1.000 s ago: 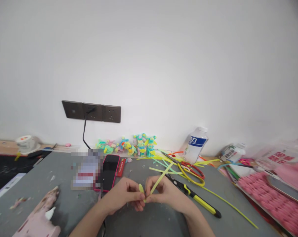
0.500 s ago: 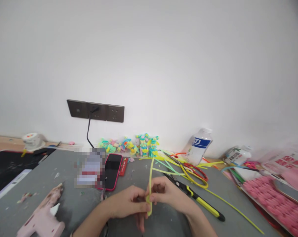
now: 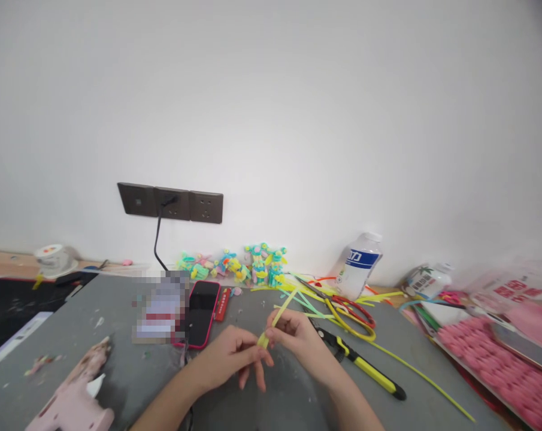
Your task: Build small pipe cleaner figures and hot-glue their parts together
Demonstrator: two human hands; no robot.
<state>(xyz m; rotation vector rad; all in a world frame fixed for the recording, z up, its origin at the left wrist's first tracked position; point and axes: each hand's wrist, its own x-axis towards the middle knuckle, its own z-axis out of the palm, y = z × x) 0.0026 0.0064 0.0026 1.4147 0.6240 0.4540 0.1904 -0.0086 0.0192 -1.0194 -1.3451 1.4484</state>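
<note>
A pale yellow strip (image 3: 283,310) rises at a slant between my hands above the grey mat, its lower part folded into a small flat piece. My left hand (image 3: 235,358) pinches the bottom of that folded piece between thumb and index finger, with the other fingers hanging loosely below. On the strip's right side, my right hand (image 3: 293,335) grips it just above the fold with thumb and fingers. The fingertips of both hands are close together, and they partly cover the fold.
Yellow-handled pliers (image 3: 374,371) and scissors (image 3: 354,317) lie right of my hands among coloured strips. A pink-edged phone (image 3: 202,314) and a pink glue gun (image 3: 75,395) are at the left. Small colourful figures (image 3: 259,263) and a bottle (image 3: 360,263) stand along the wall.
The strip has tilted from nearly upright to leaning right. Both hands have moved up a little, and the left fingers have shifted on the folded end.
</note>
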